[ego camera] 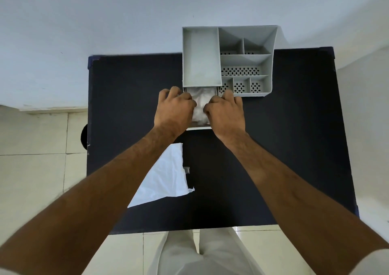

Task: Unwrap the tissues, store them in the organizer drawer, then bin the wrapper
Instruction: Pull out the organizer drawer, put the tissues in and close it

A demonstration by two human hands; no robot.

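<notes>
While both hands, left hand (174, 108) and right hand (226, 111), press curled fingers onto tissues (200, 106) in drawer (199, 127): risk, overfilled stack jams closure; wrapper (166, 178) unbinned.

Both forearms are bare and lightly haired, from the left hand (175, 108) and right hand (225, 112) back to the elbows. A pale sleeve (372, 263) edge shows at the lower right corner. Light cream trousers (202, 253) cover the legs.
</notes>
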